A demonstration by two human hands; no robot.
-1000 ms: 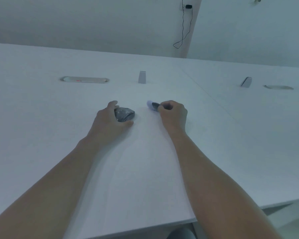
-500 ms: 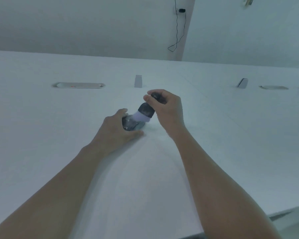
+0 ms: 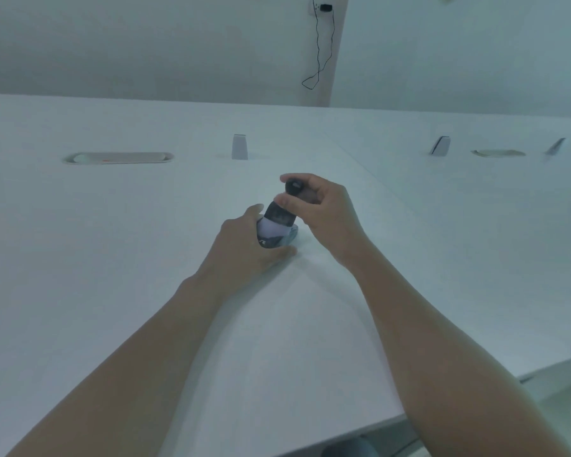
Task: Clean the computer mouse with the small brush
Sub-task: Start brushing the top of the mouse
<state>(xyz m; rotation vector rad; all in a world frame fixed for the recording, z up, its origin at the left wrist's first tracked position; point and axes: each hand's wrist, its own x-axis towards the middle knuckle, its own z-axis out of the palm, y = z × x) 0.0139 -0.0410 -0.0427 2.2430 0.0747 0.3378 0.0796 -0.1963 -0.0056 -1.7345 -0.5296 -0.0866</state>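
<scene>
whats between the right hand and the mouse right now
The small brush. The right hand grips its dark handle from above, and its pale bristles press down on the mouse, which the left hand holds on the table. Head view.

We see open bench [image 3: 112,258] at nine and three o'clock of our hands; a small upright post [image 3: 239,146] stands at twelve.

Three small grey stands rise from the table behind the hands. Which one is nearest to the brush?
The leftmost stand, straight beyond the brush in the right hand. The other two stand far right, beside the oval cover.
</scene>
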